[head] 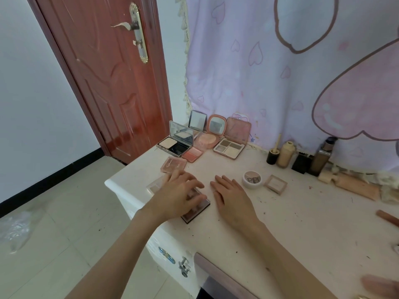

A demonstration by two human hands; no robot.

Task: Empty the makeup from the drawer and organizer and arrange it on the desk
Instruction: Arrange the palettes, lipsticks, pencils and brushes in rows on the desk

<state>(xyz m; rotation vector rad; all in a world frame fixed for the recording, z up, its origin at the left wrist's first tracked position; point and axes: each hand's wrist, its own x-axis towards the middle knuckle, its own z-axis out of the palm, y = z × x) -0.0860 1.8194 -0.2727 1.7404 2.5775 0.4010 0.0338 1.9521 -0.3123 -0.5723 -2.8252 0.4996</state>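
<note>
Left hand (pixel 181 190) lying flat on a dark palette (pixel 197 207) near the left edge of the bench (pixel 280 223), fingers straight and a little spread, pressing the lid, not curled around it. Under the fingertips of the same hand, a pale clear-lidded palette (pixel 155 184), closer to the left edge; touching it or only above it, cannot tell. Right hand (pixel 228 195) resting palm down on the bare bench just beside the dark palette, fingers straight and close together, holding nothing.

Just behind the left hand, a closed pink palette (pixel 173 164) with script on the lid. To the right of the right hand, a round white jar (pixel 252 179) and beside it a small square beige compact (pixel 275 184), apart from each other.

At the back left corner of the bench, a group of opened compacts with the lids standing up: a silver powder compact (pixel 173 144), a small blush compact (pixel 192 153), a round peach blush (pixel 206 139), a four-shade eyeshadow palette (pixel 229 147).

Along the back edge, against the pink cloth (pixel 259 72) with hearts: a small dark cap (pixel 272 156) with a wand, a cream bottle (pixel 285 154), a black cap (pixel 301 162), a tall brown bottle (pixel 322 157). Further right, a beige tube (pixel 354 186) lying on its side.

At the front edge, an open drawer (pixel 218 275), inside not visible. Left of the bench, a red-brown door (pixel 108 83) and tiled floor (pixel 54 234).
</note>
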